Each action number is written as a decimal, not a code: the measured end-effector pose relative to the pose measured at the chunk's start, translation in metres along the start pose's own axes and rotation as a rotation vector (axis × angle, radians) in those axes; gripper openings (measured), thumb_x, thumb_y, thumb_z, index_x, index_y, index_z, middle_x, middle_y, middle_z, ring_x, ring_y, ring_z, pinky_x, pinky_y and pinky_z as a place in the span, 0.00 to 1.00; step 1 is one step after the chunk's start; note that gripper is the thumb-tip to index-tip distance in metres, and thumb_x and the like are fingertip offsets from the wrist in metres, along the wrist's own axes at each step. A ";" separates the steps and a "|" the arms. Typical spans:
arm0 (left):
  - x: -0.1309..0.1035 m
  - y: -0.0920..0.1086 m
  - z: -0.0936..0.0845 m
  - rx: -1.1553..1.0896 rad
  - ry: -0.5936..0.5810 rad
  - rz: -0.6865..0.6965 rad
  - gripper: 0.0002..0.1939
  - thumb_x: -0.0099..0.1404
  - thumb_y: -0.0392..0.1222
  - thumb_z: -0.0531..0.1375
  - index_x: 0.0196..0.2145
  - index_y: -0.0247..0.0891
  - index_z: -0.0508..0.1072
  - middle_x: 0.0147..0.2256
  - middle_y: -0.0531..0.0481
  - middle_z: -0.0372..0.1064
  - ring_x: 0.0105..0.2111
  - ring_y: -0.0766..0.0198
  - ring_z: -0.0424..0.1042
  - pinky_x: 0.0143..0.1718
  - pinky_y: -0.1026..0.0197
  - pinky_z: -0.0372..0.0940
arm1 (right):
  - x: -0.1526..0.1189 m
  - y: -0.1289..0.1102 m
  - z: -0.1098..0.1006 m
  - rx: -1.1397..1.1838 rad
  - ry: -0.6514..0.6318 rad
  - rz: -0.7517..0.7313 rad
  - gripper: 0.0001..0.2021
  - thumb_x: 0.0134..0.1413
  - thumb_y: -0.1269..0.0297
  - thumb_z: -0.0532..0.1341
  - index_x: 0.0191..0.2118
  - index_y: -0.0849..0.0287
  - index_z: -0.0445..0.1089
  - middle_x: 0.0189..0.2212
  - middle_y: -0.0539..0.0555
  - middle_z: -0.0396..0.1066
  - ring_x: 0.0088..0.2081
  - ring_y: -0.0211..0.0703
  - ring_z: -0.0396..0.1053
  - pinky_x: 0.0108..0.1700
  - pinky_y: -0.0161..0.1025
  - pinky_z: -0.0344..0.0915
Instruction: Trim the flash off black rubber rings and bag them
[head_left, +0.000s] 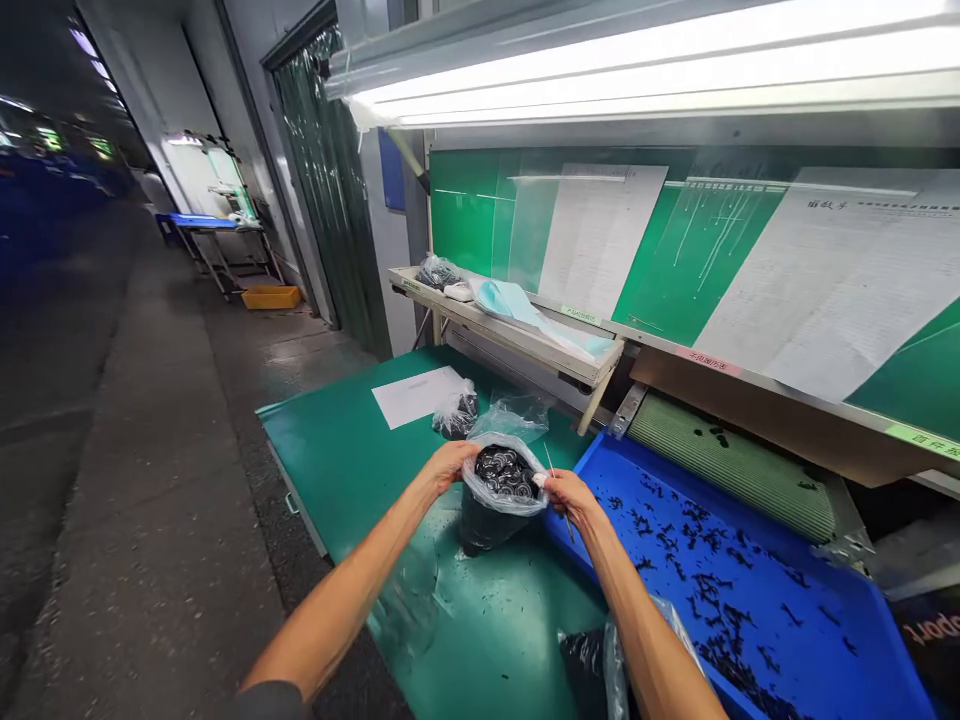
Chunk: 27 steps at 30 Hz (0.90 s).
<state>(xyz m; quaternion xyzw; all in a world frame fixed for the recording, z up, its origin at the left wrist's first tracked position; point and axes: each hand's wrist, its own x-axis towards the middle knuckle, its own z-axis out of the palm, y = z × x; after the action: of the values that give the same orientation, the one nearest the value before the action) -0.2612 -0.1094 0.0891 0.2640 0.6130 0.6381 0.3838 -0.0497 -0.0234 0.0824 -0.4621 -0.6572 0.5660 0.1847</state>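
A clear plastic bag full of small black ring-shaped parts stands upright on the green tabletop, its mouth wide. My left hand grips the bag's rim on the left side. On the right side of the rim, my right hand is closed on the bag edge, with something white at a fingertip. A thin metal rod, perhaps tweezers, sticks out of that same hand. Behind the bag lies a smaller tied bag of black parts beside a crumpled clear bag.
To the right, a blue tray holds scattered black pieces below a green ribbed conveyor belt. A white paper lies on the table. A shelf overhangs the back. Another bag of black parts sits near the front edge.
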 end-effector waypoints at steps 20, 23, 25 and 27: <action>0.006 0.038 0.011 0.248 -0.010 0.124 0.07 0.44 0.38 0.60 0.25 0.37 0.67 0.17 0.60 0.58 0.16 0.73 0.54 0.18 0.68 0.48 | -0.022 -0.051 -0.029 0.322 0.114 -0.200 0.05 0.37 0.68 0.55 0.27 0.57 0.59 0.13 0.42 0.62 0.13 0.27 0.45 0.16 0.28 0.39; 0.008 0.042 0.017 0.223 -0.016 0.146 0.11 0.44 0.41 0.60 0.28 0.37 0.67 0.19 0.60 0.59 0.15 0.73 0.54 0.18 0.68 0.49 | -0.024 -0.053 -0.036 0.294 0.145 -0.237 0.05 0.38 0.69 0.54 0.27 0.58 0.61 0.14 0.42 0.63 0.14 0.27 0.46 0.18 0.28 0.41; 0.008 0.036 0.025 0.210 -0.027 0.152 0.13 0.44 0.43 0.60 0.29 0.37 0.66 0.19 0.60 0.58 0.15 0.73 0.54 0.17 0.68 0.49 | -0.027 -0.047 -0.041 0.264 0.185 -0.241 0.04 0.39 0.70 0.54 0.27 0.58 0.61 0.15 0.43 0.63 0.15 0.28 0.49 0.19 0.28 0.44; 0.007 0.027 0.034 0.217 -0.053 0.150 0.15 0.43 0.45 0.61 0.29 0.37 0.66 0.18 0.61 0.57 0.15 0.73 0.54 0.16 0.68 0.49 | -0.029 -0.038 -0.044 0.226 0.226 -0.228 0.03 0.40 0.71 0.54 0.26 0.59 0.61 0.15 0.43 0.64 0.17 0.29 0.52 0.21 0.28 0.46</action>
<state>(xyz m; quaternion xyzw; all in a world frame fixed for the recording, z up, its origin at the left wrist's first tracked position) -0.2423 -0.0825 0.1179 0.3657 0.6468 0.5877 0.3203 -0.0167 -0.0195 0.1378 -0.4217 -0.6126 0.5563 0.3707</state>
